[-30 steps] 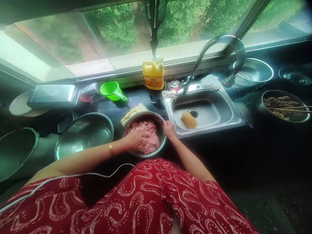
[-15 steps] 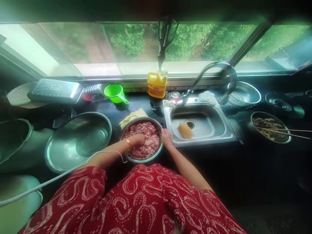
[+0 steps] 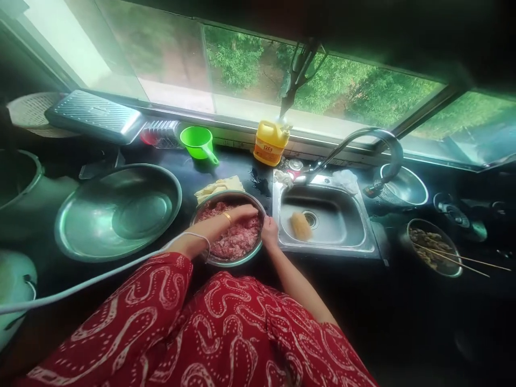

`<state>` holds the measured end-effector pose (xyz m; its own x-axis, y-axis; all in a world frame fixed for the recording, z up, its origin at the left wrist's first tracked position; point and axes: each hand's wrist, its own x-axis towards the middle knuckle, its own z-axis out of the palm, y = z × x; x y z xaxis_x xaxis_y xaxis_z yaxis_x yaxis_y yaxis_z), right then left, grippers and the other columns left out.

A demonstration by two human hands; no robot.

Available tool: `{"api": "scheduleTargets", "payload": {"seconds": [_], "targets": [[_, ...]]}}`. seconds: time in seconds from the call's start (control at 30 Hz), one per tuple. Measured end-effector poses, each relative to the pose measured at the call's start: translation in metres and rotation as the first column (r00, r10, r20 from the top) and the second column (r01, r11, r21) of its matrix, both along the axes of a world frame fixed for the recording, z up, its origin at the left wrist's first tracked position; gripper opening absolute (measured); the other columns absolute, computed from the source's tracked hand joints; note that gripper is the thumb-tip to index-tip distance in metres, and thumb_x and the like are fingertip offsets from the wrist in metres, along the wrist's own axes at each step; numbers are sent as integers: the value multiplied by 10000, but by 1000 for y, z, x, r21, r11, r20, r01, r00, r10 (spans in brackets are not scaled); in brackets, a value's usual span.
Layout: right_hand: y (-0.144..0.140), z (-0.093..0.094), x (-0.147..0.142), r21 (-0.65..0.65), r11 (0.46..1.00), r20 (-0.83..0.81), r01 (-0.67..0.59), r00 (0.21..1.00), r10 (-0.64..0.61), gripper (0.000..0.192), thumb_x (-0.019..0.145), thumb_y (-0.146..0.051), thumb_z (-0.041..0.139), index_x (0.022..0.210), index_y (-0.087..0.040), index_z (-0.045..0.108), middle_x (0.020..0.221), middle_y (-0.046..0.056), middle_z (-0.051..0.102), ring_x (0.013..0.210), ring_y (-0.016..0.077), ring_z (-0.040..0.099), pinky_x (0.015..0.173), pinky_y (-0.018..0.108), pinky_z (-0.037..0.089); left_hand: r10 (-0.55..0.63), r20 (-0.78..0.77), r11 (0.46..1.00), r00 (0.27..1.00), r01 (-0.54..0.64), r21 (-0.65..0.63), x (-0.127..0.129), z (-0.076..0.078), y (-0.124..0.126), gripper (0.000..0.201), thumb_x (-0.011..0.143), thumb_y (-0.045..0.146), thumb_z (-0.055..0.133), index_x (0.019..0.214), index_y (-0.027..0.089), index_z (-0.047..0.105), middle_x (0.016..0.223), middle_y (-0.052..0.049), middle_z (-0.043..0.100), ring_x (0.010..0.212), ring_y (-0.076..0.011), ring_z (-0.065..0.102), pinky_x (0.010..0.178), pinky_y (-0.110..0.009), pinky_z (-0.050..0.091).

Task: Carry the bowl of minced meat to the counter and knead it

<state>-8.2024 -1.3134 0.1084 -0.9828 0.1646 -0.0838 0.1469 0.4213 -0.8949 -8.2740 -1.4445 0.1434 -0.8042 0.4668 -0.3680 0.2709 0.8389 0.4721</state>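
A steel bowl full of pink minced meat sits on the dark counter right in front of me. My left hand reaches across the meat to the bowl's far right side, its fingers down in the mince; a gold bangle is on that wrist. My right hand grips the bowl's right rim, next to the sink. A pale yellow folded stack lies just behind the bowl.
A large empty steel basin is to the left. The sink with a yellow sponge and a curved faucet is to the right. A yellow jug and green cup stand by the window. A bowl with skewers sits far right.
My left hand has moved through the meat from the bowl's left side toward its far right. My right hand stays on the rim. The view has tilted and swung left.
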Motion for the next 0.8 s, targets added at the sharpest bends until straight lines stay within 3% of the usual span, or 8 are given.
{"api": "scheduleTargets", "payload": {"seconds": [0.1, 0.2, 0.27, 0.37, 0.47, 0.57, 0.67, 0.8], "targets": [[1, 0, -1, 5, 1000, -4, -12, 1000, 12, 315, 920, -332, 319, 622, -243, 369, 604, -17, 473, 601, 163, 430, 595, 281, 307, 0, -64, 994, 998, -7, -108, 23, -7, 21, 274, 782, 194, 447, 683, 63, 667, 761, -191, 670, 756, -259, 599, 702, -362, 420], [3, 1, -2, 13, 999, -4, -31, 1000, 31, 317, 924, -325, 306, 622, -245, 360, 609, -14, 466, 605, 166, 427, 595, 283, 301, -170, -174, 975, 970, 139, -174, 59, -14, 28, 218, 753, 192, 501, 754, 84, 690, 881, -211, 676, 871, -279, 591, 814, -417, 411], [5, 1, -3, 27, 998, 2, -57, 998, 57, 321, 926, -324, 297, 619, -246, 355, 604, -14, 454, 600, 167, 420, 592, 284, 294, -316, -246, 942, 916, 272, -196, 83, -15, 20, 202, 763, 169, 501, 786, 145, 700, 887, -151, 690, 901, -242, 581, 895, -405, 397], [6, 2, -2, 45, 995, 4, -92, 996, 92, 320, 922, -314, 307, 611, -248, 348, 604, -9, 445, 597, 170, 410, 588, 290, 281, -370, -302, 927, 879, 328, -182, 105, -7, -11, 262, 820, 143, 461, 882, 238, 696, 975, -51, 698, 1028, -193, 556, 1009, -388, 344], [5, 2, 3, 38, 994, 19, -103, 995, 102, 310, 911, -299, 335, 604, -252, 336, 596, -3, 437, 592, 175, 406, 583, 299, 270, -315, -336, 941, 888, 246, -232, 114, 8, -54, 252, 855, 188, 487, 988, 263, 687, 1260, -48, 598, 1266, -237, 423, 1070, -457, 274], [3, 1, 9, 12, 994, 9, -105, 994, 105, 304, 906, -299, 344, 606, -255, 324, 588, -5, 429, 584, 177, 406, 579, 303, 271, -141, -361, 943, 922, 14, -333, 117, 12, -78, 369, 869, 201, 485, 1202, 293, 613, 1382, -90, 490, 1296, -289, 395, 1019, -458, 340], [2, -1, 13, -18, 996, -7, -90, 996, 90, 299, 911, -313, 329, 617, -255, 317, 588, -14, 423, 580, 176, 406, 583, 301, 289, -21, -349, 924, 937, -115, -364, 113, -3, -69, 486, 887, 138, 406, 1356, 238, 490, 1271, -150, 562, 1136, -269, 541, 926, -401, 421], [1, -2, 9, -54, 995, 17, -88, 996, 89, 297, 912, -349, 320, 630, -254, 332, 592, -20, 426, 574, 172, 411, 587, 301, 313, -13, -212, 935, 977, -64, -349, 86, -27, -34, 380, 846, 59, 391, 1143, 37, 626, 957, -212, 663, 862, -258, 642, 777, -360, 470]]}}
